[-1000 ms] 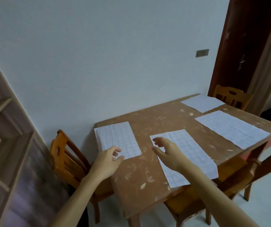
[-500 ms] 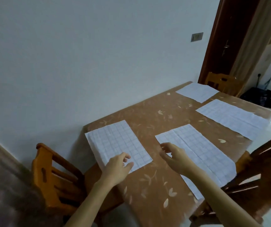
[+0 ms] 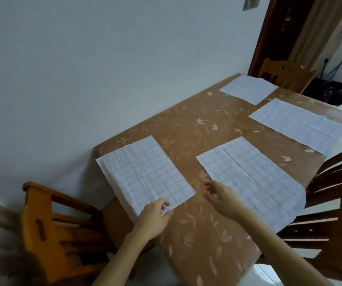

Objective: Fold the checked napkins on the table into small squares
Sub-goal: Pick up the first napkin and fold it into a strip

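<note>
Several white checked napkins lie flat on a brown leaf-patterned table [image 3: 197, 124]. The near left napkin [image 3: 145, 172] is a half-size rectangle. My left hand [image 3: 154, 218] is at its near corner, fingers loosely curled over the edge; whether it pinches the napkin is unclear. The near right napkin [image 3: 252, 178] lies spread out long. My right hand [image 3: 220, 197] hovers between the two napkins, fingers relaxed and spread, holding nothing. Two more napkins lie farther off: a long napkin [image 3: 298, 124] at right and a smaller napkin [image 3: 248, 88] at the far end.
An orange wooden chair [image 3: 48, 230] stands at the table's left corner. A dark wooden chair [image 3: 335, 203] is at the right side, another chair [image 3: 285, 75] at the far end. A white wall runs behind the table; a doorway opens at top right.
The view has moved closer and tilted down over the table. My left hand has stayed at the left napkin's near corner. My right hand has drifted off the right napkin toward the gap.
</note>
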